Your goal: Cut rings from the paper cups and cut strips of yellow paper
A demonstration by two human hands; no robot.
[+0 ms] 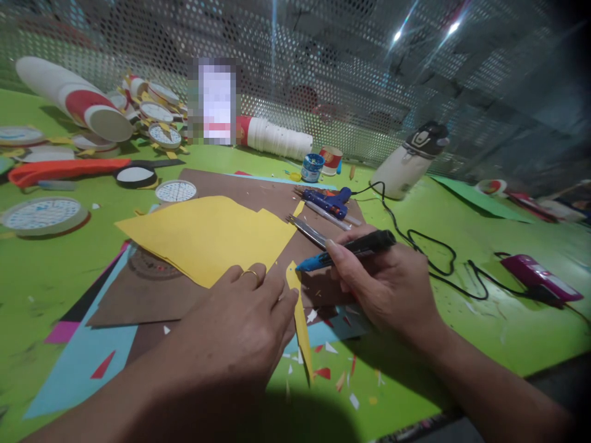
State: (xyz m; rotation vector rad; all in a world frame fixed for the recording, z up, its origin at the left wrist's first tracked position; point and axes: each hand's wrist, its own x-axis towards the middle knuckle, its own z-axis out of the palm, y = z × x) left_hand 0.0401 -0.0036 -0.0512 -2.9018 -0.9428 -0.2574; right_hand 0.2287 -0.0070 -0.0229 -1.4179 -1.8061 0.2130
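A blue marker (318,262), its black cap on the back end, is gripped in my right hand (383,283). The marker's tip meets the upper end of a narrow yellow paper strip (301,326). My left hand (249,314), with a ring on one finger, has its fingers closed and holds the strip down at its left edge; its thumb is mostly hidden. A larger folded piece of yellow paper (207,237) lies just beyond my left hand, on brown paper (138,301). Near my right fingertips lies a slim silver metal tool (307,232).
A blue glue gun (327,202) trails a black cord to a purple power block (540,277). Orange-handled scissors (69,172), stacked paper cups (74,98) and round cup pieces (46,215) lie left. A blue jar (313,167) and a bottle (410,160) stand behind. Paper scraps litter the front.
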